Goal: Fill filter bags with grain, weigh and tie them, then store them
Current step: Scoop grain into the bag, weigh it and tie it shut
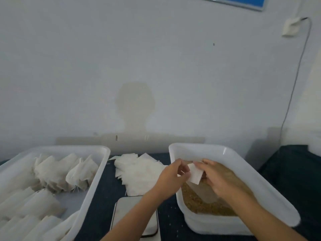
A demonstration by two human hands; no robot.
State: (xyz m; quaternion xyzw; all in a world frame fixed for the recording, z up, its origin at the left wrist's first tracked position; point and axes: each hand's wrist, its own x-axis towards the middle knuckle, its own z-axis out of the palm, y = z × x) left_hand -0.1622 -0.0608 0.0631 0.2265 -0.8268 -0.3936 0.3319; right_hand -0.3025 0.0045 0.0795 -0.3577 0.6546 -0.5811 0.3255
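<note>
Pinching one empty filter bag between them, the left hand and right hand each keep a fingertip grip on its edges above the grain in the white tub, right of centre. Loose bags lie on the dark worktop; filled bags sit in the left tray, lower left. A scale sits at the bottom centre.

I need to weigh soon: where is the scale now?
In the head view the scale lies low in the middle, between the left tub and the grain tub, under the left forearm.

Dark table carries two white tubs, loose bag pile (empties), probably scale.
</note>
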